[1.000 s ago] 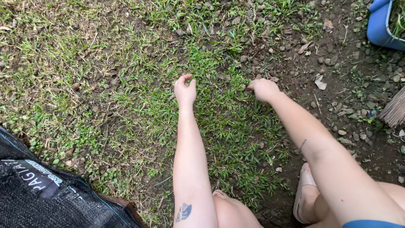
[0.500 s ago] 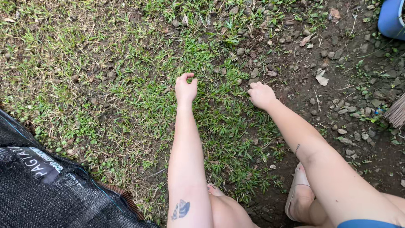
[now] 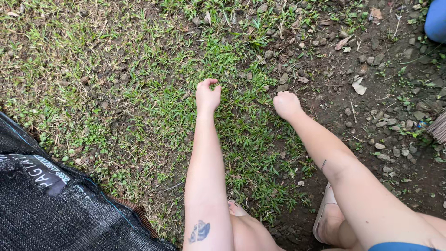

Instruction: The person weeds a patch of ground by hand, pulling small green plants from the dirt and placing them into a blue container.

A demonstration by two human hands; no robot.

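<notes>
I look down at a patch of low green grass (image 3: 241,130) growing in dark, stony soil. My left hand (image 3: 207,96) reaches forward onto the grass, its fingers curled and pinching at the blades. My right hand (image 3: 286,104) rests at the grass's right edge, fingers curled down into the blades by small stones. Whether either hand has blades in its grip is hidden by the fingers. My bare knees and a pale sandal (image 3: 324,214) show at the bottom.
A black mesh sack (image 3: 55,209) with a printed label lies at the lower left. A blue container (image 3: 436,21) sits at the top right edge, broom bristles (image 3: 438,126) at the right edge. Bare soil with stones (image 3: 385,116) and dry leaves spreads right.
My right hand has drawn back slightly toward me and settled at the grass edge. The left hand has barely moved. The view has shifted a little.
</notes>
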